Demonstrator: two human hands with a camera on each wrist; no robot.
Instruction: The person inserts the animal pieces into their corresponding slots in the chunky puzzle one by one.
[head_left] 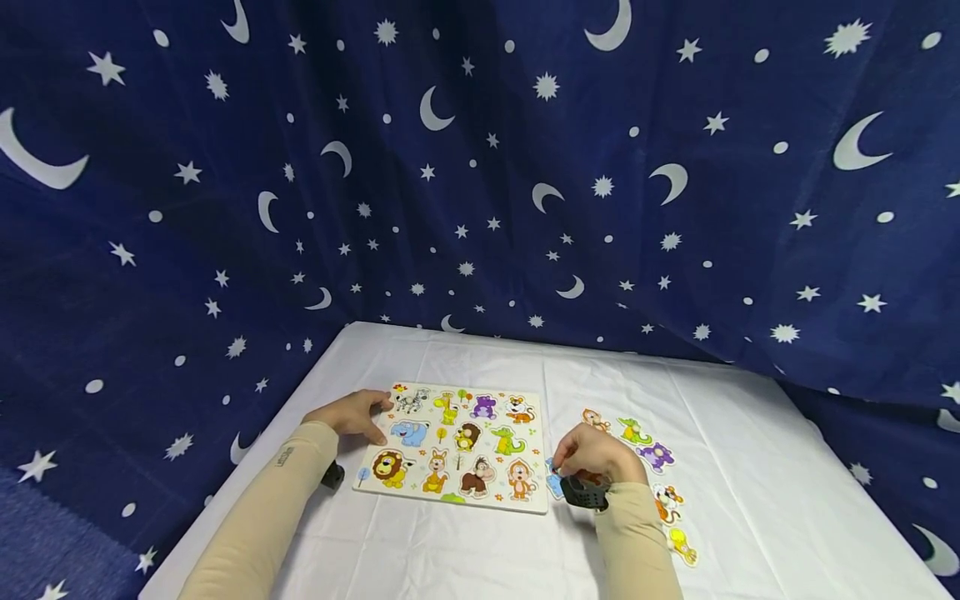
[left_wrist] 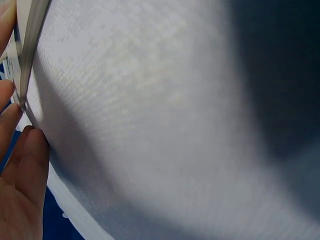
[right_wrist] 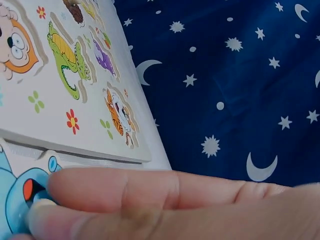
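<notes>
White cloth covers the table (head_left: 465,550) in front of me, and a dark blue curtain (head_left: 480,167) printed with white moons and stars hangs behind and around it on every side.

On the cloth lies the animal puzzle board (head_left: 459,443), a flat rectangle with its long axis running left to right across my view, its near edge slightly angled toward my right. Its cut-outs show a zebra, giraffe, elephant, lion, crocodile, tiger and others.

My left hand (head_left: 352,415) rests at the board's left edge, fingers fairly straight and touching the corner by the zebra; I grip nothing with it. In the left wrist view only my fingertips (left_wrist: 22,165) and a thin sliver of the board's edge show, the rest being blurred white cloth.

My right hand (head_left: 596,454) is curled just beside the board's right edge, pinching a blue piece (right_wrist: 15,195) that lies flat on the cloth; the right wrist view shows my fingers (right_wrist: 150,192) pressed over it. Most of the piece is covered by my hand, so I cannot tell which way it points or what animal it is.

Loose pieces (head_left: 652,467) lie scattered to the right of my hand: a monkey, a green one, a purple one, a tiger and a yellow one. My wrist partly hides some.
</notes>
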